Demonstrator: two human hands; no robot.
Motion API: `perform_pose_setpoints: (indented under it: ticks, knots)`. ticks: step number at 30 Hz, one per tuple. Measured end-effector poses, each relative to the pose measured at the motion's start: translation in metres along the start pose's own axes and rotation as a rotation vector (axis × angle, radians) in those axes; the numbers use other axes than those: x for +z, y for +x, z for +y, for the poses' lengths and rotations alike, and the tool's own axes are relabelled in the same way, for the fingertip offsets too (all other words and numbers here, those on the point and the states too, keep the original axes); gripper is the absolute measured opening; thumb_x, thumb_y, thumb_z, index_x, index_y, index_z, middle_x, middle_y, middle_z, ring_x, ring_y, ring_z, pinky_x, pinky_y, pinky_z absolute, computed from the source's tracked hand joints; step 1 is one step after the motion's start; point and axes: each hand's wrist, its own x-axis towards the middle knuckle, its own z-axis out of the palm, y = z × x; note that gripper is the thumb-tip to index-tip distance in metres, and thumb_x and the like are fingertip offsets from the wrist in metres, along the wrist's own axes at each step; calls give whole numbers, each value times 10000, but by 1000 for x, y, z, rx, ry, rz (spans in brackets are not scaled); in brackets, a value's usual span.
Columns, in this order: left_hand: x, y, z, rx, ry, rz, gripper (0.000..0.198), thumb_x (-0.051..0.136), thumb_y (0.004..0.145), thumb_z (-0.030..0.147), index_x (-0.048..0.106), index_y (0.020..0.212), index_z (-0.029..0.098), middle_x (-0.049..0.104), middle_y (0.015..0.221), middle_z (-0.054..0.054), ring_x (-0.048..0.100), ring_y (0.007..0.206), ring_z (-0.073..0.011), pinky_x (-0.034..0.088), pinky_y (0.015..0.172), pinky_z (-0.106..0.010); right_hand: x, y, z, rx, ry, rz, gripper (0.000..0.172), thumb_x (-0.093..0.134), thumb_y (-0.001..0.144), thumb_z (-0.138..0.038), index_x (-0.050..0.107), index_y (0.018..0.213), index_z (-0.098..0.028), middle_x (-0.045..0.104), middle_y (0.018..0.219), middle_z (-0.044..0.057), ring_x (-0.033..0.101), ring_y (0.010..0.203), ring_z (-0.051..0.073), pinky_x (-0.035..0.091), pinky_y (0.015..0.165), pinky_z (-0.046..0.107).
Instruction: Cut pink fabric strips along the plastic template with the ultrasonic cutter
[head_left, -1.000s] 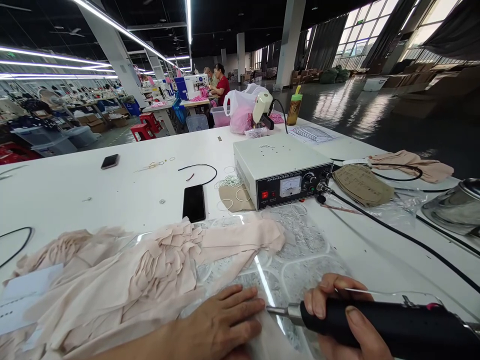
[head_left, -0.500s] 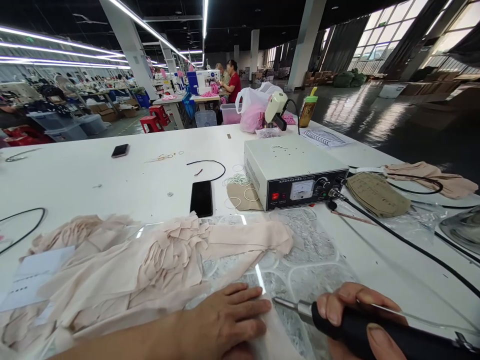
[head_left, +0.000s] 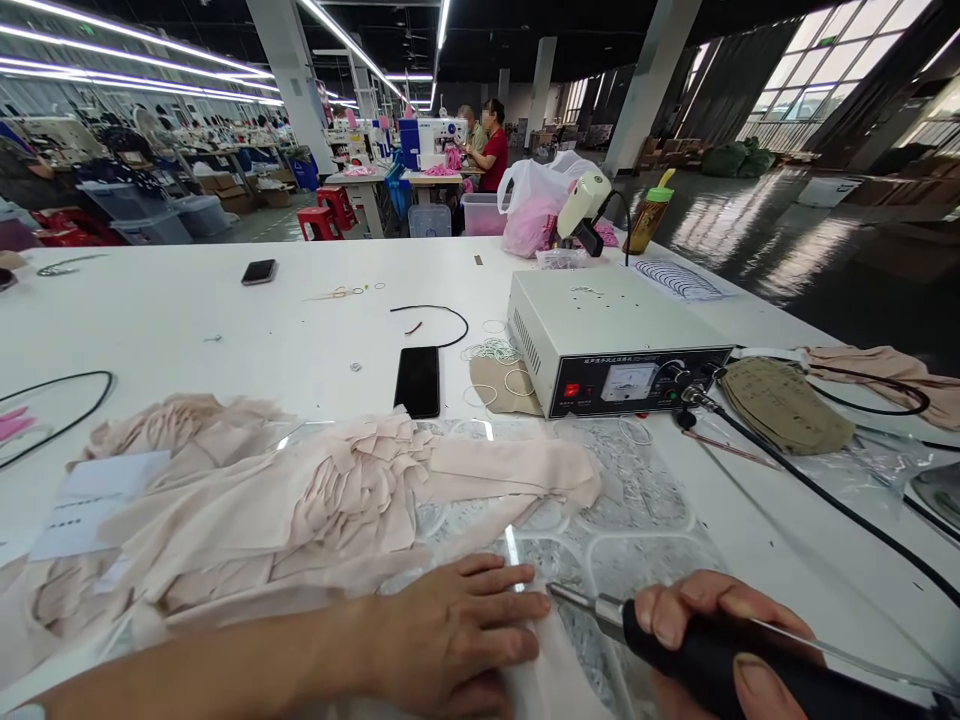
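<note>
My left hand (head_left: 465, 635) lies with its fingers spread on a strip of pale pink fabric (head_left: 559, 655), over a clear patterned mat (head_left: 637, 560). In my right hand (head_left: 712, 640) is a black handheld tool (head_left: 780, 670) with a metal tip. That tip points left and sits close beside my left fingertips, at the fabric's edge. A heap of pale pink fabric (head_left: 352, 490) spreads to the left and beyond my left hand. The tool's rear end runs out of view at the lower right.
Behind the mat stand a control box (head_left: 622, 320) with a cable and a black phone (head_left: 418, 382). Olive fabric pieces (head_left: 784, 405) lie right. White paper (head_left: 97, 500) rests on the fabric heap. Farther off are a plastic bag (head_left: 532, 205), a bottle (head_left: 649, 215) and two people (head_left: 491, 150).
The camera view has shifted, so the table's items appear farther right and slightly higher. My hands and the tool hold nearly the same pose, with the tip still beside my left fingers.
</note>
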Motion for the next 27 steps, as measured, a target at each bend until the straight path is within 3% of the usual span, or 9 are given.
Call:
perform_pose_setpoints:
  ticks: [19, 27]
  knots:
    - [2, 0, 0, 11, -8, 28, 331, 452, 1013, 423, 553, 1158, 143, 494, 1438, -73, 371, 1389, -264, 276, 1148, -373, 5, 3, 4, 26, 28, 127, 216, 700, 670, -347, 557, 783, -232, 478, 700, -46, 489, 478, 111, 482, 478, 335]
    - [4, 0, -1, 10, -55, 51, 315, 477, 1006, 413, 549, 1157, 146, 508, 1424, -86, 364, 1395, -264, 270, 1152, -380, 0, 4, 3, -2, 21, 81, 167, 654, 719, -335, 562, 813, -231, 464, 723, -38, 491, 501, 113, 491, 485, 345]
